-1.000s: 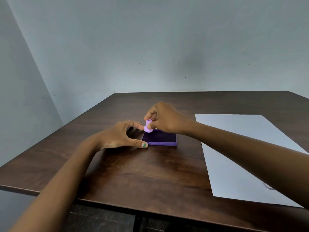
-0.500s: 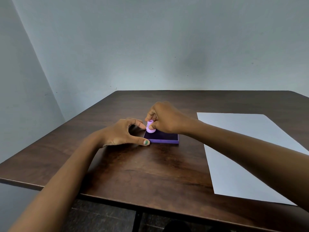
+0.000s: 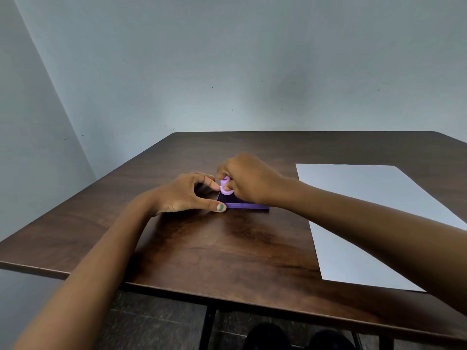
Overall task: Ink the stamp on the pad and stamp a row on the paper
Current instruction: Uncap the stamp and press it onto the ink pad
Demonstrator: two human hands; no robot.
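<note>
A small lilac round stamp (image 3: 225, 189) is pinched in my right hand (image 3: 246, 181) and rests on the far left part of the purple ink pad (image 3: 246, 205), which lies flat mid-table. My right hand and wrist hide much of the pad's dark top. My left hand (image 3: 188, 195) braces the pad's left edge, index finger at the far corner and thumb at the near corner. A white sheet of paper (image 3: 374, 218) lies to the right of the pad; my right forearm crosses its near right part.
The dark wooden table (image 3: 214, 248) stands against a plain pale wall. Its left and near edges are in view, with a metal leg (image 3: 208, 324) and dark floor below. A dark shape, perhaps shoes, shows at the bottom.
The view tilted slightly, so the table sits lower and nearer. My right hand keeps the stamp on the pad's left end, pressed a little lower; my left hand stays at the pad's edge.
</note>
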